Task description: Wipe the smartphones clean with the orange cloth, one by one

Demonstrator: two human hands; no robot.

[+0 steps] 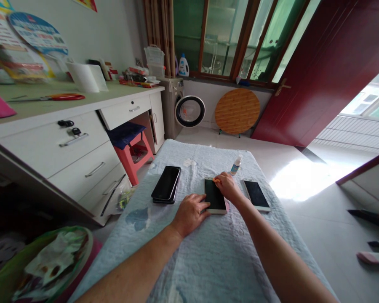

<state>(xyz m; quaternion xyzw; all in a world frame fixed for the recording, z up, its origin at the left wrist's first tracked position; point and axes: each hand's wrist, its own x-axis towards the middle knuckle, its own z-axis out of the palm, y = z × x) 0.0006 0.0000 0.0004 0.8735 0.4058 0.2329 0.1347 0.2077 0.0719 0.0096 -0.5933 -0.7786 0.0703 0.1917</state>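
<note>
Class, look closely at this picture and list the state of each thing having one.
Middle phone: flat, screen dark
Right phone: flat, screen dark
Left phone: atop another, screen dark
Left hand: resting on middle phone
Right hand: pinching small orange item
Small bottle: standing
Washer door: open
Red door: open
Keyed drawer: closed
Waste bin: filled

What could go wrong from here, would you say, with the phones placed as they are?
The right hand, pinching something orange, is near the small bottle and might knock it. The middle phone could shift on the soft cloth if the left hand lifted. The stacked top phone might slip if bumped.
</note>
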